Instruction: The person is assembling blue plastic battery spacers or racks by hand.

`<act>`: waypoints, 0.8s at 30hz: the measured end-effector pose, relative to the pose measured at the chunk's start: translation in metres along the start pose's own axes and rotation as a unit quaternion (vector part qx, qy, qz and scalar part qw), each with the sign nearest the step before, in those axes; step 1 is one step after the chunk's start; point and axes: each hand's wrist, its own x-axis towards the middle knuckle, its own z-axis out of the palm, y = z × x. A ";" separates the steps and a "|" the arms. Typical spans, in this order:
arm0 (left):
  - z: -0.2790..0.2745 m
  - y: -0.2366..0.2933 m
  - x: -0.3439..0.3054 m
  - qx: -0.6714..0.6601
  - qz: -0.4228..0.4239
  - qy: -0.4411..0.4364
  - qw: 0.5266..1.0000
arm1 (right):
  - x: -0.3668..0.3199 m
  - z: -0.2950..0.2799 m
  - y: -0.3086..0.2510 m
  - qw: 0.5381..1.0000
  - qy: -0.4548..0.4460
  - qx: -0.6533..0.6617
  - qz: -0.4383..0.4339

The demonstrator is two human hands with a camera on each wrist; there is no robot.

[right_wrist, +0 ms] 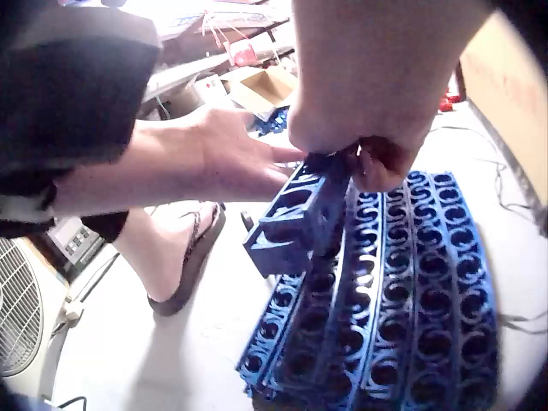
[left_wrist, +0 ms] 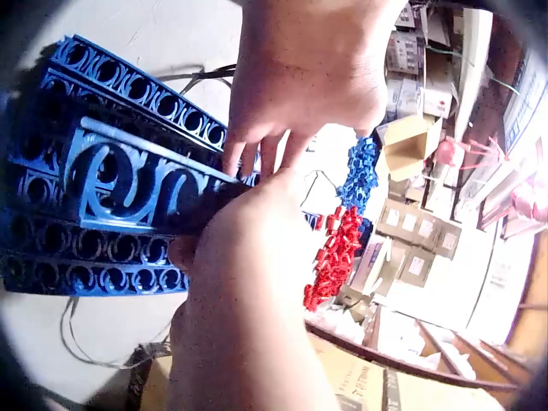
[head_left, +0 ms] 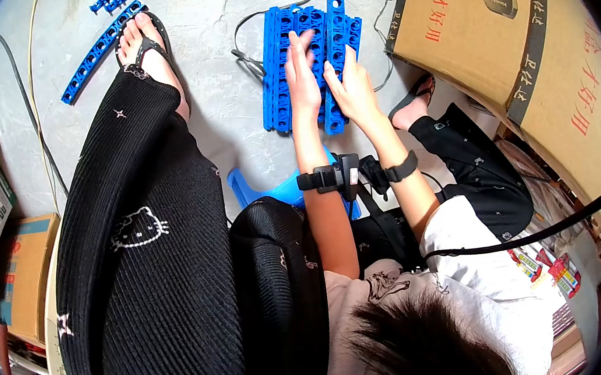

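The blue plastic strip (head_left: 336,31), a run of open rings between straight side rails, lies in the grip of the right hand (head_left: 357,92), above the stack of similar strips (right_wrist: 419,291) on the grey floor (head_left: 231,129). With so much of it cut away it should weigh little, and the rails ought to keep it fairly stiff along its length; the thin ring walls look like the parts most apt to crack or bend if squeezed. Smooth plastic may slide a little under dry fingers, so the best hold is across both rails near the middle, fingers and thumb on opposite sides, much as the right hand's curled fingers have it. The left hand (head_left: 303,83) holds nothing, its fingers reaching out nearly straight beside the strip; overlap in the wrist views hides whether its fingertips touch. Strips in the stack lie close together, so edges could catch on one another. Farther out, a curved blue piece (head_left: 98,51) rests by the person's foot (head_left: 144,38), and a large carton (head_left: 477,49) stands on the other side.
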 end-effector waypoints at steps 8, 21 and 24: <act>-0.022 -0.005 0.002 0.076 0.081 0.276 0.955 | 0.004 0.040 0.047 0.994 0.052 -0.058 -0.076; -0.025 -0.046 0.009 0.155 0.016 0.160 0.975 | 0.007 0.045 0.039 0.990 0.057 -0.100 -0.077; -0.023 -0.046 0.008 0.140 -0.003 0.159 0.977 | 0.009 0.035 0.031 0.983 -0.006 -0.179 -0.050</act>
